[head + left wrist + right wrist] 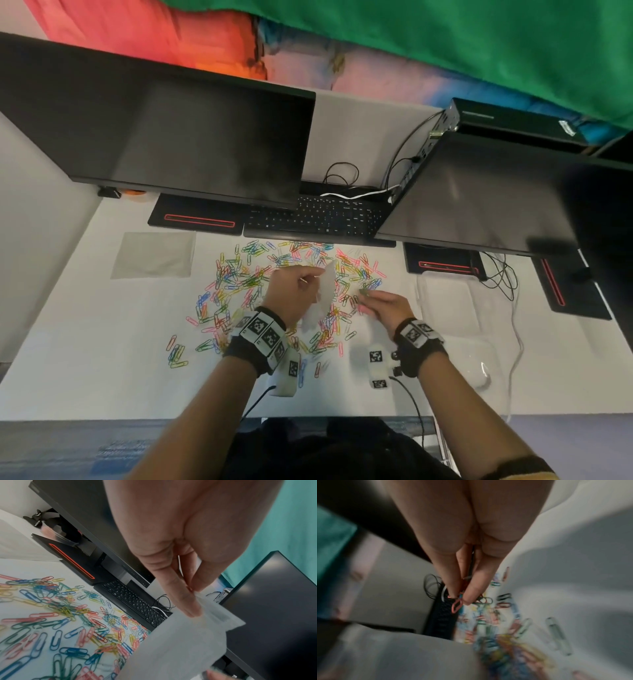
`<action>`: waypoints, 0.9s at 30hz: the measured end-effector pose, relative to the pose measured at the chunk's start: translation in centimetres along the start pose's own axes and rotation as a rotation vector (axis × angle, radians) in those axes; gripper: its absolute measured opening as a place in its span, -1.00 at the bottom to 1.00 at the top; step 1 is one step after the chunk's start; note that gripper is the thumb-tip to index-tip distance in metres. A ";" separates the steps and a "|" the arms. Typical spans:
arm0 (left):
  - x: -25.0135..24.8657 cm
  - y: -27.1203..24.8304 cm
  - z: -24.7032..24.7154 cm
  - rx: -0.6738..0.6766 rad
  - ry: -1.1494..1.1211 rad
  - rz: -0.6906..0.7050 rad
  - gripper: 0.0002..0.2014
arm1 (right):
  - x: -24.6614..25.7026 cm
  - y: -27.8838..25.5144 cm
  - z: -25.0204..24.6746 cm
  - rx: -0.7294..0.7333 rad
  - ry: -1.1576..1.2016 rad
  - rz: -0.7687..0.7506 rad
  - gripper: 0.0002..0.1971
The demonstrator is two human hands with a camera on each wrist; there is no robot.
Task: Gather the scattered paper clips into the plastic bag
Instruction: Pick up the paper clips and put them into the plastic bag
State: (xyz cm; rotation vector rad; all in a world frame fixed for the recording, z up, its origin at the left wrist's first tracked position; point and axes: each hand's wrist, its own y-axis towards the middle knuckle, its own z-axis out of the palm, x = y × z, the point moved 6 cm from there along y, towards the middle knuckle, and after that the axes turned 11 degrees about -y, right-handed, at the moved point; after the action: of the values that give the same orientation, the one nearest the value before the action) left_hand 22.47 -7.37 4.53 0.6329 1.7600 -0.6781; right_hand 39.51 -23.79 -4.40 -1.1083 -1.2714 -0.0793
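Many coloured paper clips [239, 284] lie scattered over the white desk [85, 359] in front of the keyboard. My left hand [301, 284] pinches the top edge of a clear plastic bag [323, 294], which hangs above the clips; the left wrist view shows the same bag [180, 646] held between thumb and fingers [187, 601]. Just right of the bag, my right hand [368, 295] pinches a few paper clips [458, 601] in its fingertips, a pink one dangling. The right wrist view is blurred.
Two dark monitors [178, 137] [486, 192] overhang the back of the desk, with a black keyboard [318, 219] and cables [342, 174] below them. A second flat clear bag [154, 255] lies at the left. A clear plastic container [448, 301] sits at the right.
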 end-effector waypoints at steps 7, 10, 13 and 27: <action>0.5 0.7 2.2 0.030 -0.052 -0.061 -0.76 | 6.6 -3.7 2.3 0.251 0.237 -0.075 -0.73; 0.8 1.2 3.0 0.035 -0.105 -0.091 -0.75 | 6.6 -3.5 3.6 0.218 0.076 -0.093 -0.76; 0.8 1.6 3.7 0.039 -0.085 -0.099 -0.76 | 6.3 -3.0 4.4 0.144 -0.097 -0.124 -0.76; 0.5 2.9 4.4 0.126 0.026 -0.015 -0.78 | 8.1 -2.0 4.6 -0.073 -0.680 -0.278 -0.89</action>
State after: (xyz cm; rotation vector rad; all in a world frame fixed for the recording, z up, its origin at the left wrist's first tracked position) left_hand 27.31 -8.49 2.61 0.7170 1.7572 -0.7989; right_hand 38.01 -17.58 2.63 -1.0487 -2.0418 0.0505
